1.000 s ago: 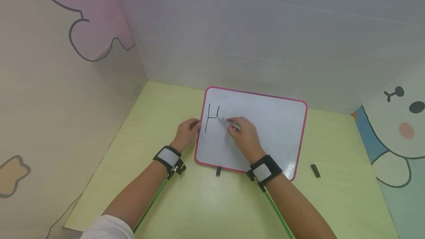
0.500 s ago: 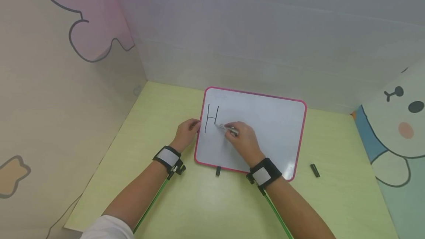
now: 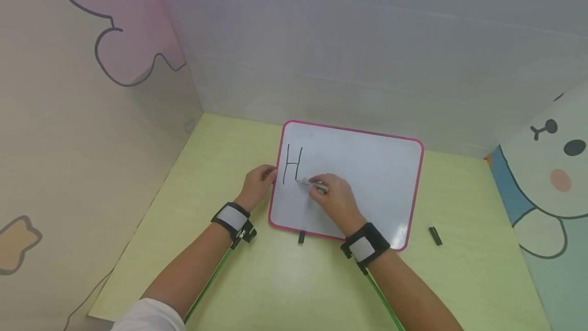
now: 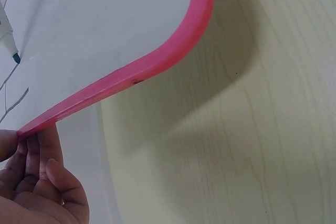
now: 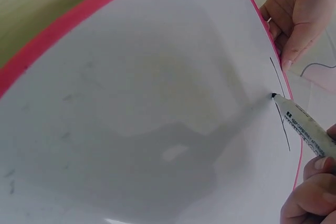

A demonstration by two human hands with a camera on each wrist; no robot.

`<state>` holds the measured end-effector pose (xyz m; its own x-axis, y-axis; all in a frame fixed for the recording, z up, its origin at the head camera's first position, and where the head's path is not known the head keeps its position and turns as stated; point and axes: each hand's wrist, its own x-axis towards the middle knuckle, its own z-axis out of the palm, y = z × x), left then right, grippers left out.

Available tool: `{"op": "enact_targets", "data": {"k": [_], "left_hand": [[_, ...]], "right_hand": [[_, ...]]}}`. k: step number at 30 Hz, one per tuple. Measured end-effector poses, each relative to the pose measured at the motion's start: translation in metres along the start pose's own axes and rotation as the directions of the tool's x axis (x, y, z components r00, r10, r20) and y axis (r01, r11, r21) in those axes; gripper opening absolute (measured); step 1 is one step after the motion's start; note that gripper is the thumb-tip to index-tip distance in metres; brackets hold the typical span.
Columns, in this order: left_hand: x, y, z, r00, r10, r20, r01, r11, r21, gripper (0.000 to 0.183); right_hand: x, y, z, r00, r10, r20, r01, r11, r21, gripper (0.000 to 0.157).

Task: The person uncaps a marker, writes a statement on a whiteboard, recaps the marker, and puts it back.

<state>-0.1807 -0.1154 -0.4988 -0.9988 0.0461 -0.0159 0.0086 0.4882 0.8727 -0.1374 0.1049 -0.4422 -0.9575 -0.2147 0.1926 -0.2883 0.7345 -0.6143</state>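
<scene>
A whiteboard point(image 3: 367, 183) with a pink rim lies on the pale yellow table point(image 3: 298, 290). My left hand point(image 3: 258, 184) grips its left edge, thumb over the rim and fingers underneath, as the left wrist view shows. Between the thumb and fingers of my right hand point(image 3: 339, 201) is a white marker point(image 5: 304, 127), slanted, its dark tip touching the board. Black strokes forming an H point(image 3: 292, 163) stand near the board's left side, and the tip is at the foot of the right upright. Part of the marker's barrel is hidden by the right fingers.
A small black cap-like piece point(image 3: 435, 236) lies on the table right of the board. Another black piece point(image 3: 301, 237) sticks out at the board's near edge. Walls with painted figures stand behind and beside the table. Green cables run along both forearms.
My right hand has moved toward me with the marker, lengthening the H's right upright downward. My left hand stays on the board's edge.
</scene>
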Motion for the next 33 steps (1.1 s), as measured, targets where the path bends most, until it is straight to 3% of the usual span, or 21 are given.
{"op": "enact_targets", "data": {"k": [21,26,33], "left_hand": [[0.001,0.001,-0.001,1.000,-0.006,-0.001,0.006,1.000,0.001,0.032],[0.001,0.001,-0.001,1.000,-0.003,-0.005,0.003,1.000,-0.009,0.032],[0.004,-0.001,0.000,1.000,0.009,0.008,-0.009,1.000,-0.023,0.031]], "right_hand": [[-0.005,-0.004,0.001,0.999,0.026,0.037,-0.025,1.000,-0.013,0.018],[-0.004,0.000,0.001,0.999,-0.010,0.045,0.010,1.000,0.000,0.018],[-0.005,0.010,-0.010,0.992,-0.083,-0.094,0.091,0.992,0.082,0.019]]}}
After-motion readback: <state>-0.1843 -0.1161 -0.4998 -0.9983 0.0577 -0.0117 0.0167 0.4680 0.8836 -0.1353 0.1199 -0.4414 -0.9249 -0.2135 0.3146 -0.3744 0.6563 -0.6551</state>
